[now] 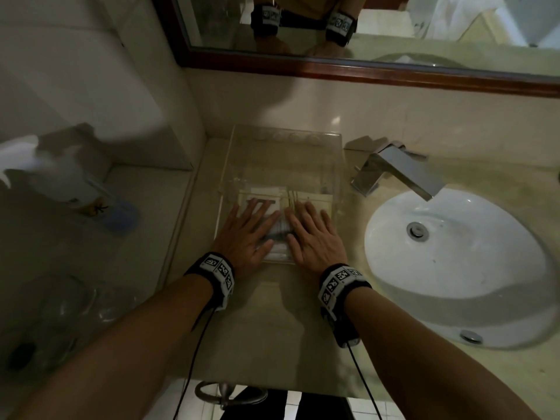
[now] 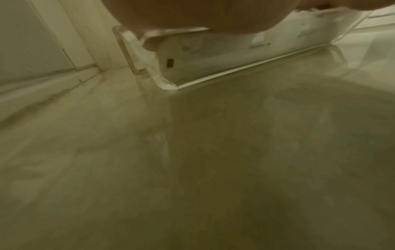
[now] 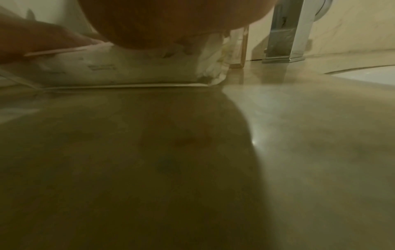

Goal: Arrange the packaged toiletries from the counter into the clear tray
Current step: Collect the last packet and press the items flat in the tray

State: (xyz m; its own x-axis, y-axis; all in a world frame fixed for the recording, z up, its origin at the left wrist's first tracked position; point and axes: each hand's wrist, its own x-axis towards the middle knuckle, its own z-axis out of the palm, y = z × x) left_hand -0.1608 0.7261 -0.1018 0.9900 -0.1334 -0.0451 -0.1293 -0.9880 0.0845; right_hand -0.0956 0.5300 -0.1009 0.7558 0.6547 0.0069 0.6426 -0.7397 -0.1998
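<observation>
The left hand (image 1: 247, 230) and right hand (image 1: 313, 234) lie flat, fingers straight and spread, pressing on the white packets (image 1: 280, 228) in the near end of the clear tray (image 1: 285, 134), which sits on the counter (image 1: 272, 322) between the wall and the faucet (image 1: 394, 169). No packets show loose on the counter (the job looks close to finished, only tidying left). How many packets lie under the palms is hidden, and their print is too blurred to read.
</observation>
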